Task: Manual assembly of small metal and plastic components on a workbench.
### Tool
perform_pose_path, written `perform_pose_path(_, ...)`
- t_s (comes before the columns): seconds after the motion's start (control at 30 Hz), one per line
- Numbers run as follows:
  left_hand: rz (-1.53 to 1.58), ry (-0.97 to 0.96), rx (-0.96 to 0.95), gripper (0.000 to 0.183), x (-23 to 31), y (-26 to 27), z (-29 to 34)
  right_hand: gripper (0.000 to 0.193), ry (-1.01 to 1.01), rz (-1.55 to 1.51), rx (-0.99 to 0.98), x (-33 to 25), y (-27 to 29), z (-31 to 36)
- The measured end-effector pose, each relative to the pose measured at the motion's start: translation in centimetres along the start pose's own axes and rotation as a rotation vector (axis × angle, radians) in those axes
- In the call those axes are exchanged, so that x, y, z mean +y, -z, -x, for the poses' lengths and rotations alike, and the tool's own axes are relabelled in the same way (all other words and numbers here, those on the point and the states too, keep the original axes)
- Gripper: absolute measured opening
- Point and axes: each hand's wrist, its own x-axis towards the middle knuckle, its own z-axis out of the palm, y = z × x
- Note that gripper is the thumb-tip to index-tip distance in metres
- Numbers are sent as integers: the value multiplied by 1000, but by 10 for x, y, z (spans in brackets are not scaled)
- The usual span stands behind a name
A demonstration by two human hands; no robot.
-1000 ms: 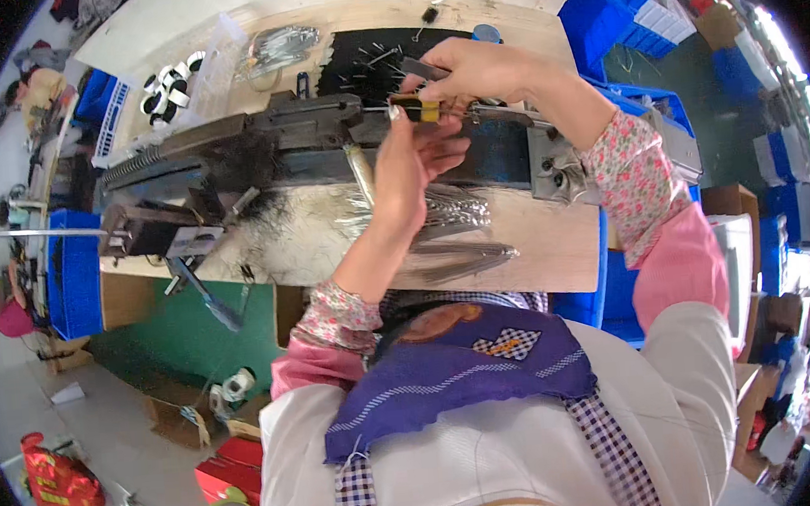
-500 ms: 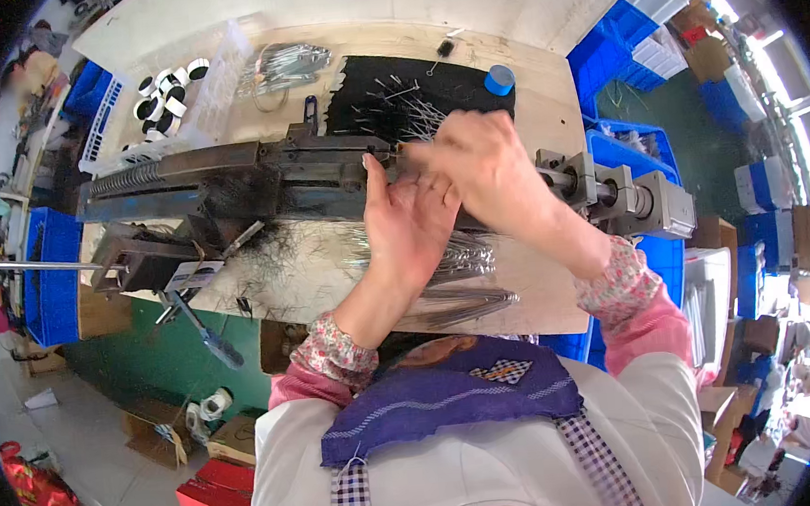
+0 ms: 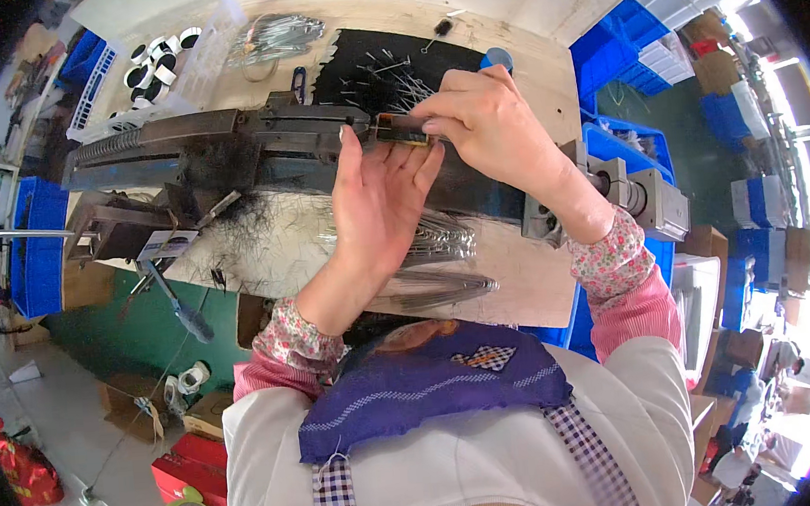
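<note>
pale wooden worktop (image 3: pixel 532 291) is carrying the lot. long dark-grey metal machine (image 3: pixel 215 139), ribbed toward its left end, is running parallel to the far edge. ragged-edged black cloth (image 3: pixel 342 63) is lying toward that edge, likely keeping thin silvery metal stems (image 3: pixel 411 86) from rolling. loose silvery wire bundle (image 3: pixel 442 236) is sitting toward the front edge, probably for easy reach. right hand (image 3: pixel 485 118) is pinching the small dark yellow-edged block (image 3: pixel 402 135) by its right end, above the machine; left hand (image 3: pixel 377 193) is staying unclenched, palm up, fingertips at the block's near side, seemingly steadying; can't tell contact.
</note>
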Motion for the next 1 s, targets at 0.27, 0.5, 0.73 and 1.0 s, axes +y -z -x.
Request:
perform_pose_path(0.27, 25, 28, -6, 67, 5, -4, -1, 14, -2, -40, 120, -10, 6, 2)
perform_pose_path(0.5, -13, 65, 37, 57, 4, 7, 0, 12, -135, 206, 67, -39, 8, 12)
perform_pose_path(0.73, -135, 102, 117, 57, 14, -5, 1, 14, 41, 439, -133, -45, -11, 7)
perform_pose_path(1.0, -249, 11, 68, 25, -4, 5, -4, 16, -89, 218, -94, -43, -7, 39)
